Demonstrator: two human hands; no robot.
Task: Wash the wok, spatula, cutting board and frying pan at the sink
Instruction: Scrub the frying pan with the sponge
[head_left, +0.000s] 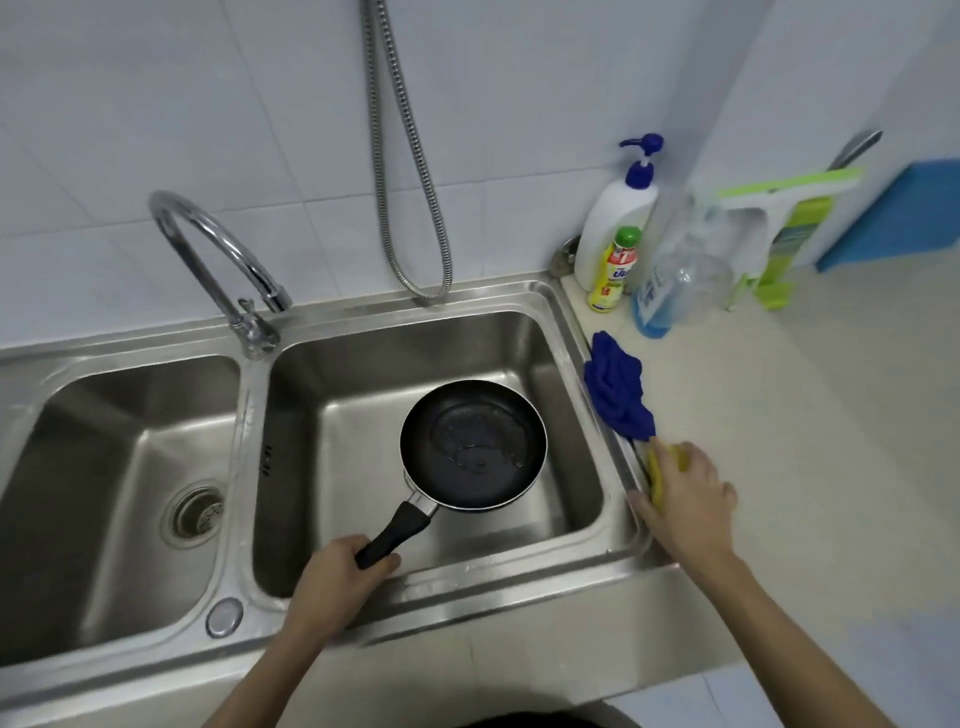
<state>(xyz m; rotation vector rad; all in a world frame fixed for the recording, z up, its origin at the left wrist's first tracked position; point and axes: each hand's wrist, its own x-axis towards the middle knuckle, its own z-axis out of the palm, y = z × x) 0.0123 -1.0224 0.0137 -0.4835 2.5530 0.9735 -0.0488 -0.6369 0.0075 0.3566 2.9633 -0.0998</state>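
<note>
One item in hand: my left hand (332, 577) grips pan (472, 441) handle over sink (587, 332); right hand (685, 488) closes on sponge (657, 478) at sink's right rim. Pan greasy, scrubbing unstarted; wok, spatula, board unseen.

The pale beige counter (779, 415) holds a shiny steel double sink (363, 317). Beside the sink lie a crumpled blue cloth (615, 389) and a yellow sponge (658, 475). Bottles stand in the corner.
</note>
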